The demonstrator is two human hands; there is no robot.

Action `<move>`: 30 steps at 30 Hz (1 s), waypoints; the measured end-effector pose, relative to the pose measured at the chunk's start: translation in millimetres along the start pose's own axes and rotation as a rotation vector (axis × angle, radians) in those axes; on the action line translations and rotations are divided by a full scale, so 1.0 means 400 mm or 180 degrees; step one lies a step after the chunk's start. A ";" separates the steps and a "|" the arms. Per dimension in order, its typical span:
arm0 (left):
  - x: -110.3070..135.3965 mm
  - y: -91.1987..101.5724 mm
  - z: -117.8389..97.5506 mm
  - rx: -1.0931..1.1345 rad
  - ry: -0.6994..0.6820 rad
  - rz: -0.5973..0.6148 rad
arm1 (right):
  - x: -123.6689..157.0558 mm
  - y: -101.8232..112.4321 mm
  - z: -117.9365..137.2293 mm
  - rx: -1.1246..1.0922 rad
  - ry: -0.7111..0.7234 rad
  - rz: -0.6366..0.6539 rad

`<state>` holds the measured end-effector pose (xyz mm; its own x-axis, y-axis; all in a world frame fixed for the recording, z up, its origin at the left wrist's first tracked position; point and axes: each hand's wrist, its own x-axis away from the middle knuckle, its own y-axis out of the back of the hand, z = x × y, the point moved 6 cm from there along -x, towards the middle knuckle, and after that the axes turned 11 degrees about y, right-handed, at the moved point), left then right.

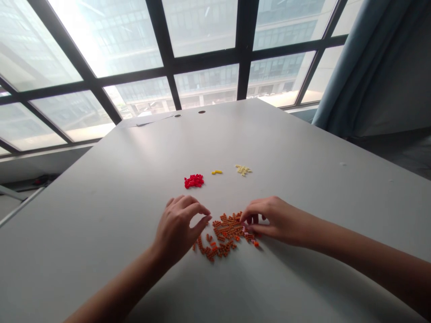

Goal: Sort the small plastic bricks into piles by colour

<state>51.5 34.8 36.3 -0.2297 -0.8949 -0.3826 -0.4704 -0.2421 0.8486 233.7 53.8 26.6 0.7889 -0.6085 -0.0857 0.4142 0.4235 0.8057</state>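
Small brown building bricks (229,228) lie in a loose pile on the white table, with a few orange bricks (256,244) and some pale pink ones mixed in at its right side. My left hand (180,222) is at the pile's left edge, thumb and index fingertip brought together in a pinch. Anything between those tips is too small to make out. At the right edge of the pile, my right hand (272,220) reaches down among the bricks with curled fingers and thumb drawn close. Its fingertips partly cover the bricks there, and what they grip is hidden.
Beyond my hands sit a heap of red bricks (194,181), a short yellow strip (217,172) and a scatter of pale yellow bricks (243,170). The white table (141,157) stretches to large windows. A blue-grey curtain (353,67) hangs at the right.
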 end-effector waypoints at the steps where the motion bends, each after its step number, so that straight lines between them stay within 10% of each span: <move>1: 0.004 -0.003 -0.019 0.0046 -0.0037 0.0086 | -0.001 -0.002 -0.001 0.0005 -0.0008 0.0008; 17: -0.012 -0.115 -0.133 -0.0096 0.0435 0.1000 | 0.030 -0.002 -0.024 0.0411 -0.0070 0.0016; 30: -0.021 -0.066 -0.108 0.0609 0.0590 0.0358 | 0.022 0.029 -0.045 -0.0887 -0.0481 -0.0914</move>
<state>102.8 32.5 32.8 -0.1382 -0.9696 -0.2018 -0.6070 -0.0780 0.7909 253.5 65.5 24.7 0.5568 -0.8109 -0.1800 0.7306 0.3749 0.5707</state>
